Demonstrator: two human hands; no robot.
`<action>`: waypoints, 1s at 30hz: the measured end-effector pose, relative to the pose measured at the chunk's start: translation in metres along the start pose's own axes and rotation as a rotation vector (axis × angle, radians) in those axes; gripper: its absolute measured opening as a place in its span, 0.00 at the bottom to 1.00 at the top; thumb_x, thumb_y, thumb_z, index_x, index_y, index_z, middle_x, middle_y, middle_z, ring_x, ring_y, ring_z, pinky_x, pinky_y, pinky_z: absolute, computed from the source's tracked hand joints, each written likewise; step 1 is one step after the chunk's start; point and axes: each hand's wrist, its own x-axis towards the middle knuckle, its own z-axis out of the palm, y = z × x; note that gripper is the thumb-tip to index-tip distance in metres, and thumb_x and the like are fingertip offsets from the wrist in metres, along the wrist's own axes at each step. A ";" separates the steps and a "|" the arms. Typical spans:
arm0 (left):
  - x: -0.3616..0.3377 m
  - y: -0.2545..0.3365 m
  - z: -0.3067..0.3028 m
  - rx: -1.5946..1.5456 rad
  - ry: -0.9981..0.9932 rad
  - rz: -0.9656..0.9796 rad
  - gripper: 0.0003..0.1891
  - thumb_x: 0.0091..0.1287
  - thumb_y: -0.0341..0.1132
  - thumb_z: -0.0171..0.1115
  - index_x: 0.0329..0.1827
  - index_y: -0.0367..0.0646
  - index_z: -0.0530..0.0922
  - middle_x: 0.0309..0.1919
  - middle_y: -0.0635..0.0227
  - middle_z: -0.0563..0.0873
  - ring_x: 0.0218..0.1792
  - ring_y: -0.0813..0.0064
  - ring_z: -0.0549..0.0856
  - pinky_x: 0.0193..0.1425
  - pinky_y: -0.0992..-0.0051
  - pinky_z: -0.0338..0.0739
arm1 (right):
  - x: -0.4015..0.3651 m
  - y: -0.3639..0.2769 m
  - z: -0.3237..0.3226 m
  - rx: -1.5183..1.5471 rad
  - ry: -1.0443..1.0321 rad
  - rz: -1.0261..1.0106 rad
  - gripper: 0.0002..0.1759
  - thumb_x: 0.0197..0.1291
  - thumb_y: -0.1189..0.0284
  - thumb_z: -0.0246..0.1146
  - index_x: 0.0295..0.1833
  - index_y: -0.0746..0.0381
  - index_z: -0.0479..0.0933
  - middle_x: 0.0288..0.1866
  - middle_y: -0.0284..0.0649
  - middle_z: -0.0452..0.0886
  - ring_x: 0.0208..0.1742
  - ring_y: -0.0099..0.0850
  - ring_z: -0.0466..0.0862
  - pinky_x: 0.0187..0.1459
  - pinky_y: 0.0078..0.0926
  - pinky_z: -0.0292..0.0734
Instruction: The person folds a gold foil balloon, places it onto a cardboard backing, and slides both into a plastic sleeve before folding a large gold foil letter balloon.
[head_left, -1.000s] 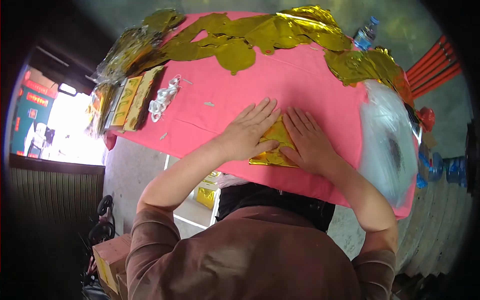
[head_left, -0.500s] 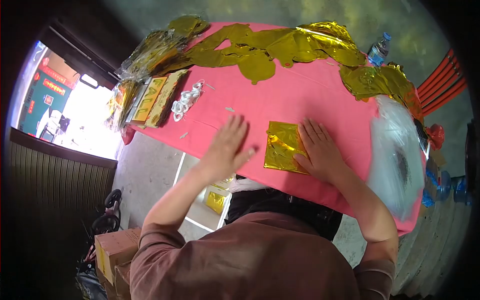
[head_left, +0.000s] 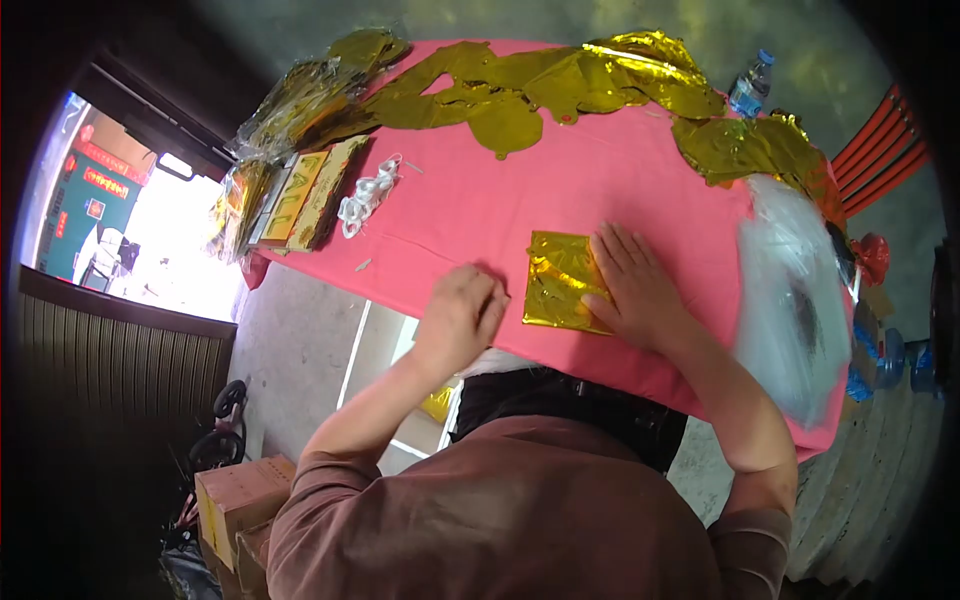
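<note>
A flat, square gold foil packet (head_left: 556, 285) lies on the pink tablecloth (head_left: 455, 185) near the table's front edge. My right hand (head_left: 640, 285) rests flat over its right side, fingers stretched out and the thumb on the foil. To the packet's left, my left hand (head_left: 462, 315) is closed, its fingers curled down at the cloth. Whatever those fingers hold, if anything, is hidden. Beyond the left hand, toward the table's left side, lie a bundle of white string (head_left: 368, 195) and a small white scrap (head_left: 363, 265).
Flat gold foil balloons (head_left: 510, 95) spread along the far edge, near a water bottle (head_left: 751, 85). Printed cards (head_left: 305, 195) and plastic-wrapped foil (head_left: 310, 100) lie at left. Clear plastic bags (head_left: 790, 310) cover the right end. Cardboard boxes (head_left: 245, 495) stand on the floor.
My left hand has come down toward the table's front edge and curled its fingers. A small white scrap ahead of it no longer shows. My right hand stays on the packet.
</note>
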 end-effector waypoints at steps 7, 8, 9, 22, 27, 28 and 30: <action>0.034 -0.003 -0.020 -0.268 -0.132 -0.149 0.06 0.67 0.29 0.58 0.39 0.35 0.77 0.33 0.61 0.79 0.36 0.72 0.82 0.41 0.75 0.75 | 0.000 0.001 -0.002 -0.009 -0.029 0.008 0.40 0.63 0.54 0.52 0.72 0.71 0.53 0.75 0.56 0.52 0.77 0.46 0.51 0.76 0.43 0.41; 0.049 -0.009 -0.013 -0.277 -0.109 -0.081 0.06 0.65 0.29 0.58 0.39 0.36 0.78 0.35 0.58 0.80 0.38 0.64 0.82 0.43 0.70 0.76 | 0.001 0.000 -0.003 -0.001 -0.053 0.019 0.41 0.63 0.54 0.52 0.72 0.70 0.52 0.75 0.56 0.52 0.77 0.46 0.50 0.76 0.43 0.41; 0.065 -0.013 -0.001 -0.287 -0.089 -0.014 0.06 0.63 0.29 0.57 0.39 0.36 0.79 0.36 0.54 0.82 0.40 0.56 0.82 0.44 0.65 0.76 | 0.003 0.000 -0.002 -0.003 -0.050 0.014 0.41 0.63 0.54 0.52 0.72 0.70 0.52 0.75 0.56 0.52 0.77 0.46 0.50 0.76 0.43 0.41; 0.151 -0.013 0.032 0.025 -0.732 0.017 0.09 0.50 0.33 0.66 0.33 0.41 0.80 0.28 0.59 0.85 0.34 0.60 0.84 0.39 0.64 0.78 | 0.001 -0.002 -0.006 -0.002 -0.083 0.028 0.42 0.62 0.53 0.52 0.72 0.71 0.52 0.76 0.56 0.49 0.78 0.46 0.47 0.76 0.45 0.39; 0.153 -0.024 0.027 -0.126 -0.864 0.003 0.10 0.49 0.31 0.68 0.34 0.40 0.80 0.26 0.64 0.84 0.29 0.67 0.82 0.36 0.71 0.77 | 0.001 -0.001 -0.005 0.001 -0.077 0.019 0.42 0.62 0.53 0.53 0.72 0.71 0.51 0.76 0.56 0.49 0.78 0.46 0.47 0.75 0.45 0.39; 0.151 -0.026 0.025 -0.123 -0.865 0.006 0.10 0.49 0.31 0.68 0.34 0.40 0.80 0.26 0.64 0.84 0.29 0.67 0.82 0.36 0.71 0.77 | 0.001 -0.001 -0.005 0.001 -0.080 0.023 0.42 0.62 0.53 0.53 0.72 0.71 0.52 0.76 0.57 0.49 0.78 0.46 0.47 0.75 0.45 0.39; 0.139 -0.027 0.017 -0.229 -0.713 0.039 0.08 0.55 0.25 0.66 0.38 0.38 0.79 0.35 0.66 0.83 0.37 0.73 0.81 0.44 0.73 0.75 | 0.001 -0.001 -0.004 0.004 -0.080 0.028 0.42 0.62 0.53 0.53 0.72 0.71 0.52 0.76 0.57 0.49 0.78 0.47 0.47 0.75 0.45 0.39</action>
